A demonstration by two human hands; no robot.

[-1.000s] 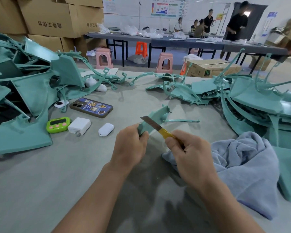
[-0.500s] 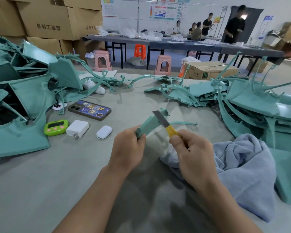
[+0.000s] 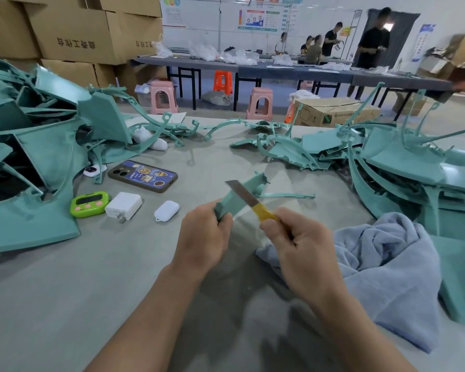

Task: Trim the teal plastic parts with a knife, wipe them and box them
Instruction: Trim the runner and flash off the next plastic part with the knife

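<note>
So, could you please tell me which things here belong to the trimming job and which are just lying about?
Job: teal part in left hand, knife in right hand, blue cloth, piled teal parts.
Lying about: phone, green timer, white charger, white earbud case.

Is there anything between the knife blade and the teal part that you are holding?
Nothing visible does. The knife, gripped by the right hand, already lies with its blade straight across the teal part, which the left hand holds at its lower end.
</note>
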